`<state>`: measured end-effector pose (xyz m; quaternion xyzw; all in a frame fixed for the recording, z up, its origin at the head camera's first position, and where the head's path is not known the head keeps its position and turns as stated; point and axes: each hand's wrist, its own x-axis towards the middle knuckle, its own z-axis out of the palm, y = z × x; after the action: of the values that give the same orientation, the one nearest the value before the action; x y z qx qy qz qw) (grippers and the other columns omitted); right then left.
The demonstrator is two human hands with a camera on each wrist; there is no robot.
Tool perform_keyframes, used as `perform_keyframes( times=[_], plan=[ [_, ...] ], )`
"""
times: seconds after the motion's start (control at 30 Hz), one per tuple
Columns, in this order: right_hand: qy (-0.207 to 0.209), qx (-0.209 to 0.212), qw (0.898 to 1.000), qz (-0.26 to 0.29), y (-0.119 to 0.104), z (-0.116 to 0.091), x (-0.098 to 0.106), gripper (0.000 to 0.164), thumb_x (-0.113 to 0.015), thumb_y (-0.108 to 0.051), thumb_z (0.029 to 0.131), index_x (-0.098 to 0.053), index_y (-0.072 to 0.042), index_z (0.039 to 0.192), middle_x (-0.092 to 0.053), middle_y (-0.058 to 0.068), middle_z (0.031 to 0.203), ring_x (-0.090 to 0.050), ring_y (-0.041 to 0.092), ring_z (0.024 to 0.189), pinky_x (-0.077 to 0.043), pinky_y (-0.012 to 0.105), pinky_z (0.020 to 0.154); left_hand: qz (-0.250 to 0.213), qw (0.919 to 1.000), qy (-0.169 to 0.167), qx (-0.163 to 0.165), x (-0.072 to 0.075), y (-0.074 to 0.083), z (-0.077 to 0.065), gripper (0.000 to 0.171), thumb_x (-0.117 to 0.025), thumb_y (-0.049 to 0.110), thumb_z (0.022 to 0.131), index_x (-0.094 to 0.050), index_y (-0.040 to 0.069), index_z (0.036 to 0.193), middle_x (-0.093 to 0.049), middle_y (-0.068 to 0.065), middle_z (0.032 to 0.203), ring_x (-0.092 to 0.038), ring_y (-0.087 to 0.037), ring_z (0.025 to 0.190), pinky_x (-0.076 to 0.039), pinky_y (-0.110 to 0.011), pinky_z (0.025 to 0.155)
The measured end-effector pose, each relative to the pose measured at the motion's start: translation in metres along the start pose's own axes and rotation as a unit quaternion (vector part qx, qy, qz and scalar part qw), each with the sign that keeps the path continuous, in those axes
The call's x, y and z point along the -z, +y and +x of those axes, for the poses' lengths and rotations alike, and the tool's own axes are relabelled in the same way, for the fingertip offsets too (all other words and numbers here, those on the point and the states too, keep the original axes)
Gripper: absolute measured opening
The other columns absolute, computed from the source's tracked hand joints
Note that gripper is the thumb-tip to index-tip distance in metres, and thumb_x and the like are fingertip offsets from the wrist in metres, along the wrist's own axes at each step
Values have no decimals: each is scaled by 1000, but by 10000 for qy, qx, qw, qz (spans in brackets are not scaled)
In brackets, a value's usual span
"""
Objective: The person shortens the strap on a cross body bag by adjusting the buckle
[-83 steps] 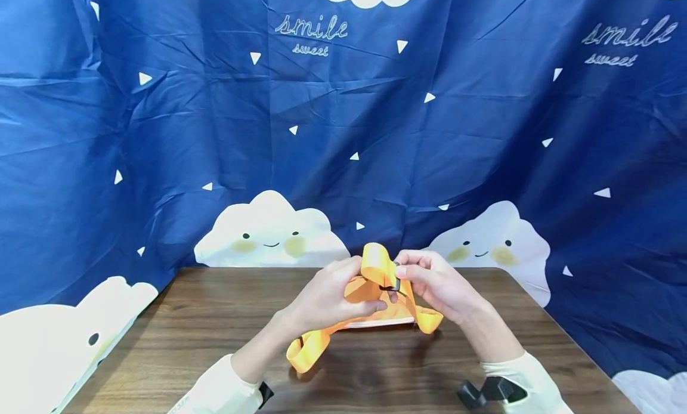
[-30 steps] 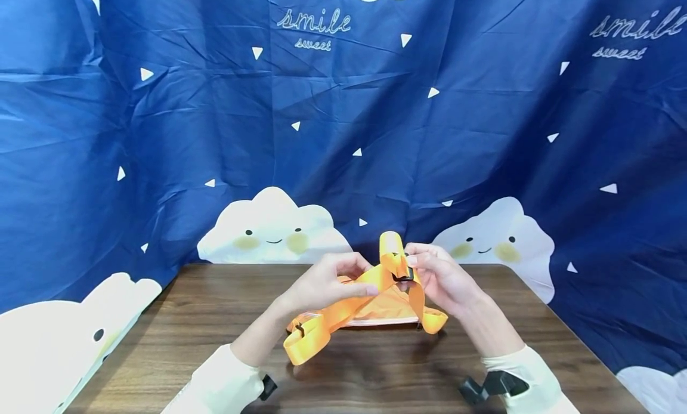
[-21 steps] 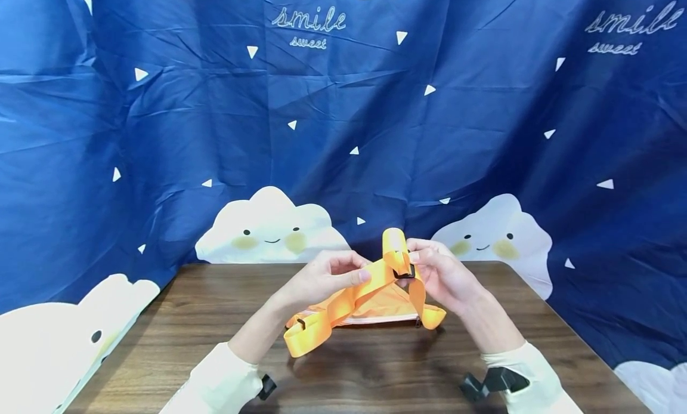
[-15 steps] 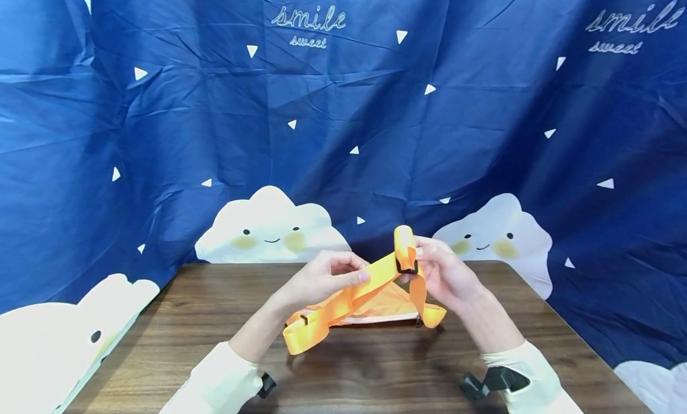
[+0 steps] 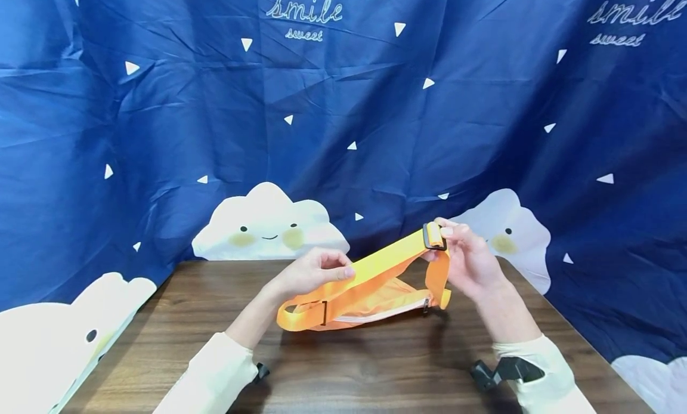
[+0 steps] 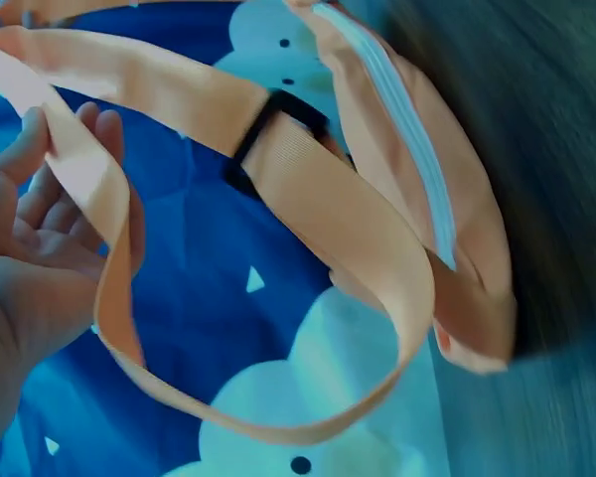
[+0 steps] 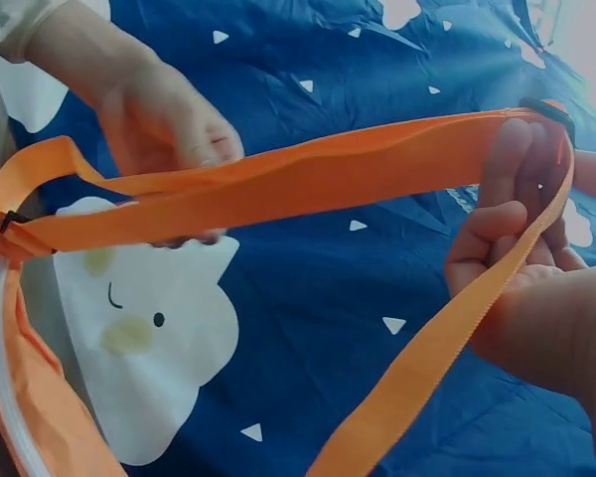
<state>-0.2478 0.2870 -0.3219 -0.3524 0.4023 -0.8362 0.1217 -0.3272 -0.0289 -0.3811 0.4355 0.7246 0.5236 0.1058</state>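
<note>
An orange waist bag with a white zipper is at the middle of the table, its strap raised and drawn nearly straight between the hands. My left hand pinches the strap between thumb and fingers, left of the bag. Up at the right, my right hand grips the strap at a black slide buckle, where the webbing folds through. A second black slider sits on the strap in the left wrist view, beside a hanging loop. From the buckle, the strap's other part runs down past the right wrist.
The brown wooden table lies under the bag. Behind it hangs a blue curtain printed with white clouds and triangles. Black wrist mounts sit on the white sleeves.
My right hand has moved right and up with the buckle. The strap, bunched in a loop before, is now pulled flat and taut; the left hand shifted slightly left.
</note>
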Motion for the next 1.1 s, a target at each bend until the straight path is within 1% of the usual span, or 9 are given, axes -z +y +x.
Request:
perform_keyframes(
  times=[0.17,0.3,0.4,0.5,0.63,0.77,0.87,0.97,1.1],
  plan=[
    [12,13,10000,-22,-4,1,0,30,-35,-4,102,-64,-1,95,-65,8,87,-55,24,75,-44,29,70,46,9999,-89,133,7,-4,0,13,-73,26,97,-73,12,98,-68,-9,89,-61,-26,87,-51,-39,87],
    [98,-15,9999,-91,-4,5,-1,31,-34,-4,102,-64,0,94,-65,10,87,-55,24,74,-43,28,68,51,9997,-240,35,9,-1,1,13,-70,23,99,-70,11,100,-66,-9,89,-60,-26,87,-50,-38,89],
    [220,-27,9995,-219,-4,5,-2,34,-32,-2,102,-64,-1,92,-67,9,88,-55,24,74,-43,27,67,-1,9998,-170,-35,7,4,0,16,-66,23,102,-67,10,111,-69,-8,98,-63,-25,94,-51,-38,91],
    [421,-50,9963,-742,-1,5,-2,35,-32,-1,103,-66,-2,91,-68,9,84,-58,22,72,-44,25,65,265,9995,50,-142,2,14,-2,24,-62,26,104,-61,15,125,-70,-2,113,-64,-19,106,-51,-37,95],
    [778,-291,9799,-1812,9,6,-4,30,-42,-4,105,-69,-5,92,-68,7,81,-60,20,67,-46,25,63,802,9939,459,-608,-11,33,-5,32,-62,28,104,-56,21,134,-66,7,123,-62,-11,113,-50,-34,96],
    [904,-773,9596,-2550,24,9,-9,19,-55,-11,105,-70,-3,95,-67,9,84,-59,22,68,-49,29,66,1129,9820,840,-1258,-22,49,-7,36,-65,28,102,-58,17,135,-64,7,126,-62,-11,114,-49,-34,97],
    [775,-1000,9490,-2887,33,11,-12,18,-59,-13,104,-69,0,97,-66,10,83,-59,23,70,-49,30,67,1469,9717,947,-1586,-28,56,-8,42,-71,28,98,-59,15,136,-63,5,130,-60,-11,116,-47,-34,99],
    [520,-1081,9426,-3117,41,12,-14,19,-61,-14,103,-67,3,98,-64,12,81,-59,25,71,-50,32,68,1724,9651,898,-1753,-32,59,-10,50,-77,29,94,-59,15,138,-61,4,133,-60,-13,117,-46,-34,99],
    [134,-1103,9425,-3151,45,13,-16,21,-58,-12,104,-66,7,102,-64,16,82,-59,27,72,-51,34,73,1739,9612,848,-1965,-33,58,-11,51,-81,27,90,-62,14,136,-64,7,124,-61,-16,112,-48,-32,97]
  ],
)
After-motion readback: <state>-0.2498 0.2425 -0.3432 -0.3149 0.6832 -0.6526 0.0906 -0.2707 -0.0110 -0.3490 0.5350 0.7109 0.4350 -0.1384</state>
